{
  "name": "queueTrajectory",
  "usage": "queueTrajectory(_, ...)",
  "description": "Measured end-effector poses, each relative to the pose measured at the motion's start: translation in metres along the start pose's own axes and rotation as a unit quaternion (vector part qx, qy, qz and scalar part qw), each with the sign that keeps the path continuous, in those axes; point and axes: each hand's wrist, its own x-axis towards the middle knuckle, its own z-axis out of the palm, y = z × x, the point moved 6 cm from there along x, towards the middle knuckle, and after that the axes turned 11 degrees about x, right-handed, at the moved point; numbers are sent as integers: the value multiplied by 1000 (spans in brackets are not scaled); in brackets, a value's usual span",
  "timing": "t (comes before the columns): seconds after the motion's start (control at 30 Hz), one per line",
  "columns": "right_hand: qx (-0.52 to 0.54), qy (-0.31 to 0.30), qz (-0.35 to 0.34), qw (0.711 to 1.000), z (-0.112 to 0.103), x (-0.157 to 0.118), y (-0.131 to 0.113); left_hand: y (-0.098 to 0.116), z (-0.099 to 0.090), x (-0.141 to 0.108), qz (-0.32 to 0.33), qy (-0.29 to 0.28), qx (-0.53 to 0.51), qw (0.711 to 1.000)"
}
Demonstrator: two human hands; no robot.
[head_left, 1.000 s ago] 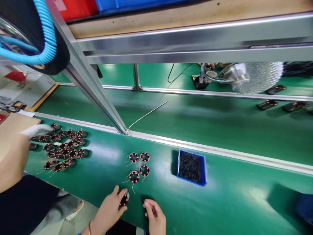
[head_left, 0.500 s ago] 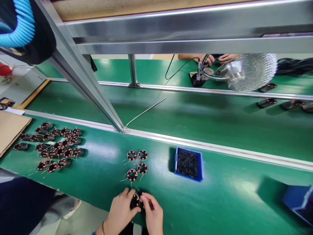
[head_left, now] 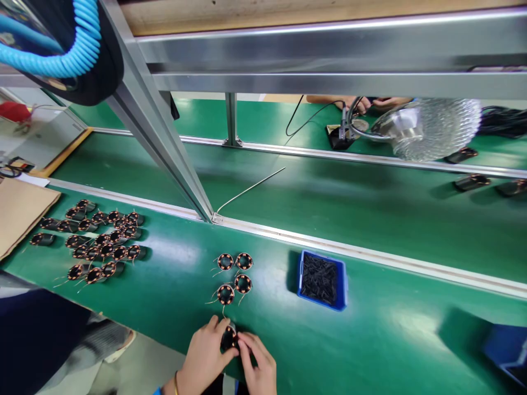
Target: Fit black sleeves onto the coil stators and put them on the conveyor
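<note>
Left fingers (head_left: 213, 325) pinching coil (head_left: 228, 338); right fingers (head_left: 249, 341) pressed together beside; four coils (head_left: 225, 303), blue bin (head_left: 341, 288) beyond.

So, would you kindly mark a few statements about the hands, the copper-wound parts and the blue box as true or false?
1. The left hand holds a black cylindrical part with copper windings. True.
2. The right hand is inside the blue rectangular plastic box. False: its fingertips are at the part in the left hand, and the box stands apart.
3. Four black rings with copper windings stand beyond the hands, in two rows of two. True.
4. The box is filled with white balls. False: it holds many small, slim black pieces.
5. A larger group of black, copper-wound cylinders is to the left of those four rings. True.
</note>
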Motion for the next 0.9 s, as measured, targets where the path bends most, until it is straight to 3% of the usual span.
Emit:
queueTrajectory(0.1, -23, 19, -31, 999, 10, -27, 4, 1, 4, 1, 6, 4, -2, 1000)
queueTrajectory(0.2, -28, 52, -8, 998, 15, -51, 10, 2, 5, -2, 11, 10, -7, 1000)
queueTrajectory(0.27, -60, 13, -14, 998, 13, -49, 6, -1, 6, -6, 3, 4, -11, 1000)
queueTrajectory(0.33, -122, -35, -36, 991, 1, -26, -2, -11, 6, -8, -21, 4, -7, 1000)
queueTrajectory(0.47, -211, 22, -65, 975, -41, 64, -18, -44, -13, 1, -91, 80, -22, 992)
queueTrajectory(0.53, -249, -2, -115, 962, -40, 108, -22, -56, -32, 11, -88, 117, -64, 987)
queueTrajectory(0.6, -286, -78, -139, 945, -24, 141, -15, -59, -55, 19, -45, 138, -96, 985)
queueTrajectory(0.67, -332, -143, -147, 920, -5, 158, -2, -53, -81, 22, 1, 179, -71, 981)
queueTrajectory(0.77, -376, -170, -168, 895, 14, 163, 13, -35, -108, 23, 49, 226, 23, 973)
queueTrajectory(0.9, -383, -183, -195, 885, 27, 159, 18, -15, -104, 36, 80, 170, 101, 977)
